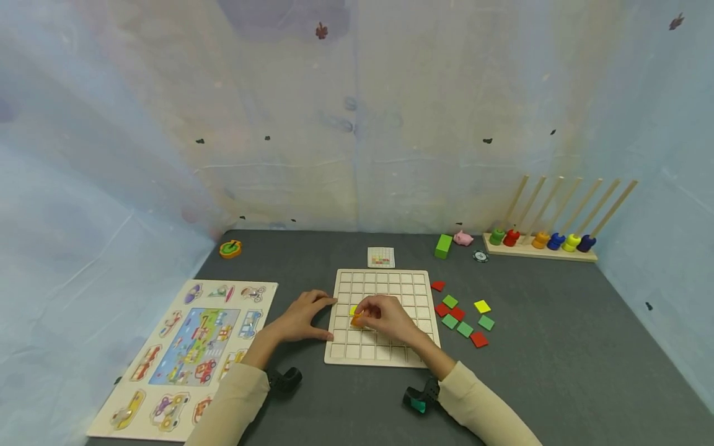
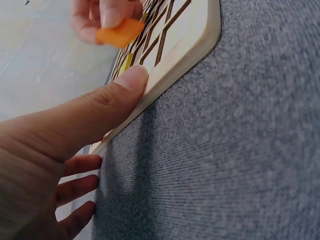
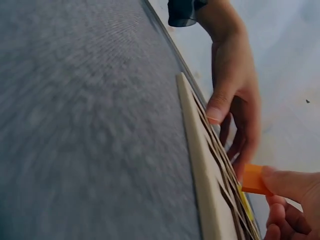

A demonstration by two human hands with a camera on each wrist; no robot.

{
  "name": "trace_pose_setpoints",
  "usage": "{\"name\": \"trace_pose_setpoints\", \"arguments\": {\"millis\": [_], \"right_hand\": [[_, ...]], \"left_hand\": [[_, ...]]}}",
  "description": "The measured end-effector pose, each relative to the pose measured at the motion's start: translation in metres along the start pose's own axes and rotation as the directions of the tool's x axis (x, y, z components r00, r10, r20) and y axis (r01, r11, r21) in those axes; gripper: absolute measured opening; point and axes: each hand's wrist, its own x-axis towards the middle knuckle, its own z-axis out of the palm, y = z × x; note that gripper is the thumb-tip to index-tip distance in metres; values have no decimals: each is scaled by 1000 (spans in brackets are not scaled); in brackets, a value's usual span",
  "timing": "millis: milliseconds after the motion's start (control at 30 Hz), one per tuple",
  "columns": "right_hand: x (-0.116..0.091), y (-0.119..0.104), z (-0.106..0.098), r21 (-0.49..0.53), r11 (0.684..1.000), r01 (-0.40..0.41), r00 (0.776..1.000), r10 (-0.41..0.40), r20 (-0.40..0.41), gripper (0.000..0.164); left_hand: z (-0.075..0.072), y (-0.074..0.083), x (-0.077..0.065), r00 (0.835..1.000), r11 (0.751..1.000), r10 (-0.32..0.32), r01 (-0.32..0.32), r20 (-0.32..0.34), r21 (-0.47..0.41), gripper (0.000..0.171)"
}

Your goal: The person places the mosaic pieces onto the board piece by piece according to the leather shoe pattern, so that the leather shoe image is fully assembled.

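Note:
A pale wooden grid board (image 1: 390,354) lies on the dark table, its squares divided by raised lines. My right hand (image 1: 385,317) pinches an orange square tile (image 3: 254,180) between thumb and fingers, just over the board's left half. A yellow tile (image 1: 353,309) sits on the board beside those fingertips, partly hidden by them in the head view. My left hand (image 1: 304,317) is spread at the board's left edge; in the left wrist view its thumb (image 2: 132,79) rests on the rim, the other fingers fairly straight.
Loose red, green and yellow tiles (image 1: 465,329) lie right of the board. Behind it are a small pattern card (image 1: 381,257), a green block (image 1: 443,246), a pink pig (image 1: 463,238) and a round chip (image 1: 480,256). A peg stacker (image 1: 535,248) stands back right; a picture puzzle (image 1: 223,294) lies left.

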Motion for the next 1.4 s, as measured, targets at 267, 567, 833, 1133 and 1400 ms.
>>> {"name": "trace_pose_setpoints", "arguments": {"millis": [267,567,833,1133,1400], "right_hand": [[7,-6,10,-120,992,-31,999,29,-22,8],[5,-9,11,-300,954,18,1000,-19,2,5],[-3,-8,1,-299,948,106,993,-86,79,13],[-15,0,-32,-243,963,115,993,-113,25,22],[-34,17,-77,-271,959,84,990,-111,-87,14]], "left_hand": [[1,0,0,1000,1000,6,-6,-1,-9,79],[1,-1,-1,1000,1000,2,-2,6,0,79],[1,2,-1,1000,1000,-8,8,8,-5,79],[0,2,-1,1000,1000,-9,9,8,-1,80],[0,1,-1,1000,1000,0,0,-3,3,80]]}}
